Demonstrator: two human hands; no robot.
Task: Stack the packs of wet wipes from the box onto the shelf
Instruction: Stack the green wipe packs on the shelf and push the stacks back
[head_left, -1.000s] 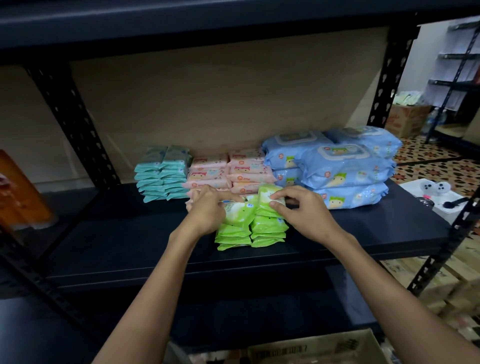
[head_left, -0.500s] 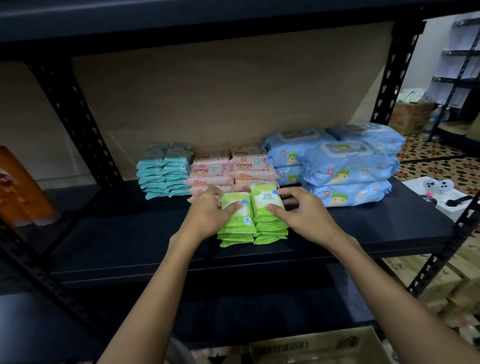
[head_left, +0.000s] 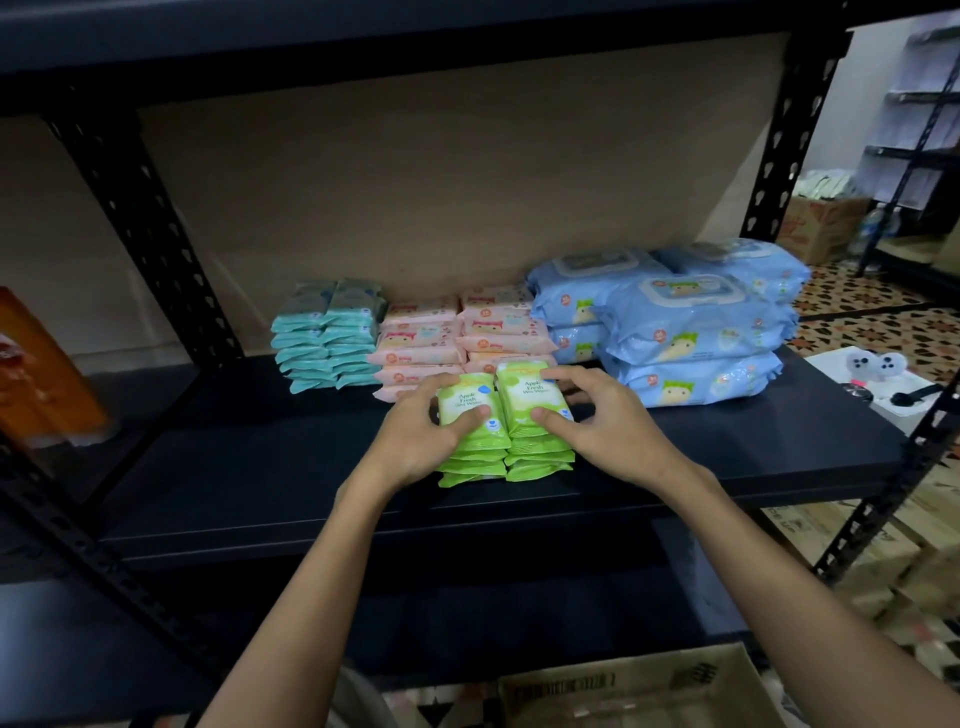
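Two side-by-side stacks of green wet wipe packs (head_left: 506, 436) stand near the front of the black shelf (head_left: 260, 467). My left hand (head_left: 415, 441) holds the left stack, thumb on the top pack, fingers round its far left side. My right hand (head_left: 602, 421) holds the right stack, thumb on the top pack, fingers curled over its far right edge. Behind the green stacks stand pink packs (head_left: 441, 338), teal packs (head_left: 327, 338) to their left, and large blue packs (head_left: 685, 327) to the right. The cardboard box (head_left: 639, 686) shows at the bottom edge, below the shelf.
Black perforated uprights (head_left: 145, 208) frame the shelf. An orange object (head_left: 41, 374) stands at the far left. Bare shelf lies left of the green stacks and along the front. Cardboard boxes (head_left: 821, 228) and another rack stand on the tiled floor at right.
The top green packs, tilted and uneven a second ago, now lie flat on two squared stacks. Both hands have shifted to the stacks' sides and tops.
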